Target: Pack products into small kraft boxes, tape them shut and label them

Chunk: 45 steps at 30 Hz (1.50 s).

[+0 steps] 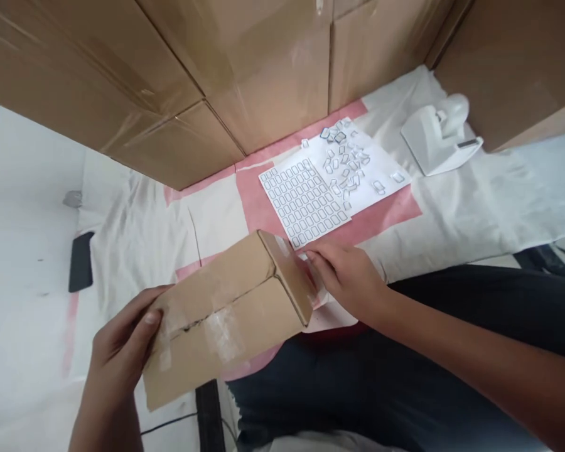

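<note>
A small brown cardboard box (235,301) with clear tape across its seam is tilted in front of me. My left hand (127,333) grips its left end, thumb on the upper face. At the box's right end is my right hand (346,276), its thumb and forefinger pinched together on what looks like a piece of clear tape. Beyond the box lies a white sheet (306,201) printed with rows of small outlined labels. Beside that sheet, several loose small labels are scattered on a white paper (381,169).
Large taped cardboard boxes (273,75) stand along the back. A white tape dispenser (440,135) sits at the right on the red and white cloth (216,213). At the left edge lies a dark flat object (81,262). A cable runs below.
</note>
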{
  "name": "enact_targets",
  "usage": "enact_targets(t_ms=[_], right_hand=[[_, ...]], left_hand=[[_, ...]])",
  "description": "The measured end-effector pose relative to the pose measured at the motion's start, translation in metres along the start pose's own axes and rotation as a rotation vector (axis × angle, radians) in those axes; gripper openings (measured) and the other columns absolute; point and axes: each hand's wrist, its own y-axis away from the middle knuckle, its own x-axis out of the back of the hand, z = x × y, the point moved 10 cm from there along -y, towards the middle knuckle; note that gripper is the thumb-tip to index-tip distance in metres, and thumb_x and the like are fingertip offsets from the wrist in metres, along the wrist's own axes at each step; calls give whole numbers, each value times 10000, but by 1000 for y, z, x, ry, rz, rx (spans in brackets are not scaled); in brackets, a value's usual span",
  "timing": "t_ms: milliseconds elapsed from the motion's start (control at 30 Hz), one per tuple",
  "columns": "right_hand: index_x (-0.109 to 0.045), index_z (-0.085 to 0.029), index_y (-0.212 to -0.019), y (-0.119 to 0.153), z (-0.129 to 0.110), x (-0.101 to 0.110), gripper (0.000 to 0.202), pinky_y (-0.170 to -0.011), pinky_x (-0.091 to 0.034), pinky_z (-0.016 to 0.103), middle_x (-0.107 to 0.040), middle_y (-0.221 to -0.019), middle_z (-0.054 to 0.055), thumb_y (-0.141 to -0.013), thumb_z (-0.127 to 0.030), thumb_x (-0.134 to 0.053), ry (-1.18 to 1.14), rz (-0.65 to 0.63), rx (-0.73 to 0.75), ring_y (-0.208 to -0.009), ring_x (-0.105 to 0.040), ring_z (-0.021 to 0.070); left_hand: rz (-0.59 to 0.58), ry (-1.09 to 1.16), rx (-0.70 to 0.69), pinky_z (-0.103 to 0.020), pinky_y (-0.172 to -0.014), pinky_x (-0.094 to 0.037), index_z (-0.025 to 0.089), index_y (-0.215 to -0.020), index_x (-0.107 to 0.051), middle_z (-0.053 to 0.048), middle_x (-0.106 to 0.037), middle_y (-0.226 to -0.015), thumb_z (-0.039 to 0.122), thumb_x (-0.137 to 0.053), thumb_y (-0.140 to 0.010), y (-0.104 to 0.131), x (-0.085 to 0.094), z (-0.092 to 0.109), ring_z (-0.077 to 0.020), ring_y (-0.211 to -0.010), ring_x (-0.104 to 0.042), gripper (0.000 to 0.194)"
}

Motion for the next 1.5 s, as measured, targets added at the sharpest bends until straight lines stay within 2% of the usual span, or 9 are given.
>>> enact_targets(t_ms=[167, 300, 467, 767, 967, 1100, 1167, 1267, 1500], right_hand=[[-690, -175, -1056, -9, -13, 2, 279, -657, -453, 255, -704, -917, 59, -1027, -141, -414, 72, 38, 188, -790, -648, 152], [-700, -183, -999, -7, -30, 3, 287, -605, -422, 237, -686, -883, 42, -1009, -101, -425, 124, 82, 300, -738, -615, 126], [-719, -199, -1017, 2, -39, -2, 250, -663, -508, 233, -723, -925, 44, -1012, -124, -480, 130, 87, 343, -771, -653, 134], [-732, -209, -1148, 9, -31, 2, 244, -827, -624, 286, -754, -1054, 72, -1038, -183, -515, -199, 66, 367, -949, -727, 169], [-716, -240, -1286, 18, -28, 7, 361, -891, -629, 306, -707, -1170, 101, -1007, -132, -515, -432, -25, 227, -1032, -716, 173], [-768, -229, -1172, 28, -26, 10, 331, -785, -620, 260, -686, -1236, 109, -946, -97, -567, -472, -82, 111, -922, -731, 148], [-778, -239, -1144, 29, -20, 10, 325, -680, -596, 232, -688, -1199, 93, -930, -97, -579, -494, -81, 36, -815, -708, 118], [-762, -255, -1196, 26, -17, 9, 380, -624, -563, 227, -679, -1103, 76, -913, -92, -567, -500, -78, 0, -822, -675, 127], [-785, -243, -990, 15, -17, 10, 287, -541, -493, 231, -639, -949, 41, -868, -85, -579, -545, -81, -37, -689, -590, 110]], left_hand=[[72, 14, 111, -356, -1007, -522, 247, -1048, -734, -41, -748, -1159, 564, -637, -846, 11, 1, 7, -298, -1157, -659, 388], [71, 20, 147, -365, -975, -542, 237, -1056, -724, -49, -745, -1191, 553, -637, -846, 13, 1, 6, -321, -1196, -651, 390], [64, 21, 167, -365, -953, -547, 231, -1070, -719, -54, -746, -1177, 570, -633, -848, 14, 0, 4, -317, -1161, -656, 414], [73, 45, 140, -378, -1078, -478, 249, -1052, -727, -43, -737, -1193, 568, -642, -847, 12, -1, 8, -298, -1171, -642, 388], [64, 39, 109, -383, -1081, -479, 247, -1032, -743, -53, -732, -1191, 599, -649, -833, 8, -2, 5, -304, -1165, -643, 415], [42, 48, 91, -371, -992, -523, 248, -1035, -746, -61, -738, -1181, 615, -653, -829, 7, -3, 1, -300, -1113, -658, 432], [33, 46, 79, -342, -949, -530, 252, -1026, -752, -53, -745, -1166, 600, -660, -827, 6, -3, 2, -285, -1090, -664, 412], [48, 31, 93, -313, -940, -514, 247, -1022, -751, -42, -741, -1178, 579, -651, -839, 8, -1, 3, -266, -1091, -658, 392], [28, -4, 76, -320, -924, -533, 242, -1046, -757, -47, -746, -1154, 597, -636, -840, 8, -3, 8, -277, -1069, -671, 428]])
